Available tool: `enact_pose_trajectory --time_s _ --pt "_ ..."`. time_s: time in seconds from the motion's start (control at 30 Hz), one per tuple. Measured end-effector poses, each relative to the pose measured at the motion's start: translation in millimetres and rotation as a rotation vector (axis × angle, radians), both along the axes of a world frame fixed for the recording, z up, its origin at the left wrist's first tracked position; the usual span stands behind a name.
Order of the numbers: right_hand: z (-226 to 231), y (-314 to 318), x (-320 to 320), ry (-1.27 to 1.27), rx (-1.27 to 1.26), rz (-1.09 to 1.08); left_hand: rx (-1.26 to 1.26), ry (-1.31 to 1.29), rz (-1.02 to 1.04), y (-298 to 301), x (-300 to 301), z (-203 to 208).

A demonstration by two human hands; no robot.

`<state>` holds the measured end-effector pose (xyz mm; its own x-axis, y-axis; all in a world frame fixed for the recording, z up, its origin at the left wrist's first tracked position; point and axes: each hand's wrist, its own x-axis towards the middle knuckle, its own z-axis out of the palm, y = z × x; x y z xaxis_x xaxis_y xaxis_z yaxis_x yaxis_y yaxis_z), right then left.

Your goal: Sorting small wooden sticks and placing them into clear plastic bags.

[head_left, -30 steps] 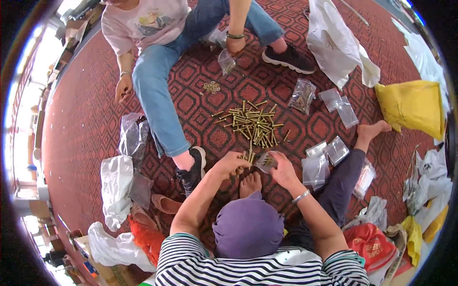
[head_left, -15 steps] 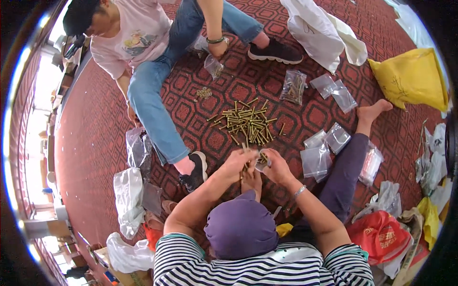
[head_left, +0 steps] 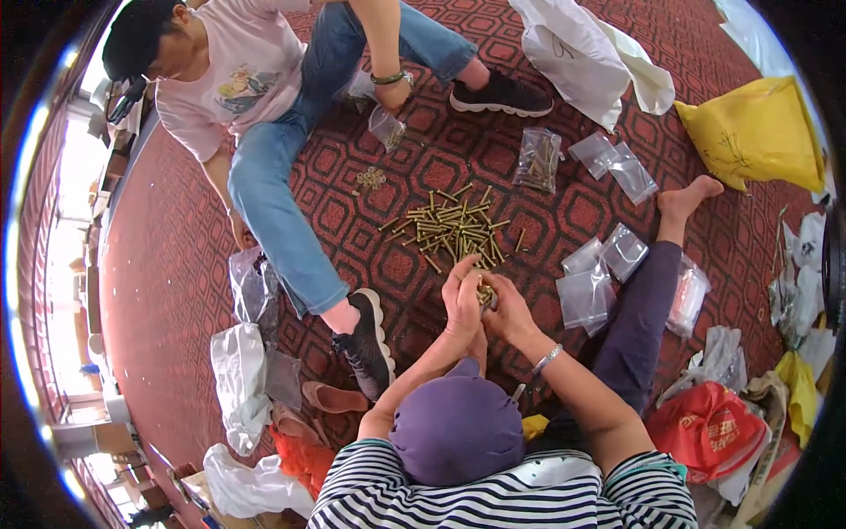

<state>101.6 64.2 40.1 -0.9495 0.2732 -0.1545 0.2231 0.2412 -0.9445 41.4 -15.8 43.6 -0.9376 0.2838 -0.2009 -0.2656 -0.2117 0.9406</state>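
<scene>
My left hand (head_left: 460, 298) and my right hand (head_left: 514, 314) meet in front of my bent, purple-clad knee (head_left: 456, 428). Between them is a small clear plastic bag with brass-coloured bolts (head_left: 486, 295) showing at its mouth. My right hand grips the bag from the right. The left fingers are closed against its other side, and part of what they touch is hidden. Just beyond my hands, a loose pile of long brass-coloured bolts (head_left: 454, 227) lies on the patterned red carpet (head_left: 405, 264).
A co-worker in blue jeans (head_left: 282, 225) sits at upper left, one hand at a small clear bag (head_left: 388, 129). Small rings (head_left: 370, 179) lie nearby. Clear bags (head_left: 586, 295) lie right of the pile, beside my outstretched leg (head_left: 648, 309). A yellow sack (head_left: 753, 132) stands far right.
My left hand has come in against the bag and its fingers have closed up; the bolts it held upright no longer show there. The right hand has barely moved.
</scene>
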Motion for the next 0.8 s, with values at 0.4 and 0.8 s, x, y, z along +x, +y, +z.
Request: enact_pose_trajectory --time_s 0.4,0.8 --pt "-27 9 -3 0.189 0.121 -0.038 0.185 0.014 0.006 -8 -4 11" --pt "27 114 -81 0.0 -0.453 -0.361 0.051 -0.091 0.003 -25 -7 -8"
